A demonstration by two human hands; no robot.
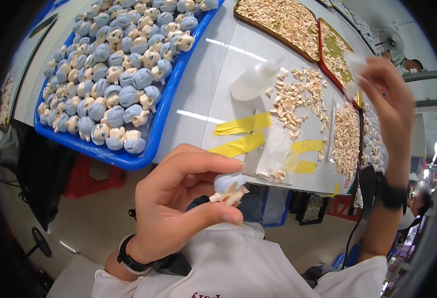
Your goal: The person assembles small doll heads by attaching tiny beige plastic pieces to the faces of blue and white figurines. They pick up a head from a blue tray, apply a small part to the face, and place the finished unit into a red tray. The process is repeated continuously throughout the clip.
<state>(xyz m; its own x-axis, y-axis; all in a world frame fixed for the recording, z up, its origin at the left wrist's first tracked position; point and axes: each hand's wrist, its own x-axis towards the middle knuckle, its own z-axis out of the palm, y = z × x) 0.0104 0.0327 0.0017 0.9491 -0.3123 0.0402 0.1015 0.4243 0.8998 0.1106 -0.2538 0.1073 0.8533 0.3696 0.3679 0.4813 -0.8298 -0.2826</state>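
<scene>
Head view: the doll head (227, 185), light-blue hair above and pale parts below, is held clear of the table, just short of its near edge and above the wearer's lap. It sits tilted, with several pale pieces meeting on its lower side; how firmly they are seated cannot be determined. In this inspector's judgement, sound handling calls for a light, steady pinch on the broad hair surface, fingertips off the joins, the pale side turned toward the eyes, and the part supported over the table so that a slip costs nothing. Left hand (165, 201): thumb and forefinger closed to a narrow gap, gripping the doll head from below and above; remaining fingers curled behind. Right hand (391, 97): raised well apart at far right, fingers drawn together about a whitish item (353, 63), too blurred to identify. On the table, yellow tape (242, 124) flanks a white pad (270, 155); beyond lie loose beige pieces (293, 102) and a translucent bottle (253, 82), tilted over. At left, a blue tray (140, 160) bears many similar heads (98, 110), densely packed.
</scene>
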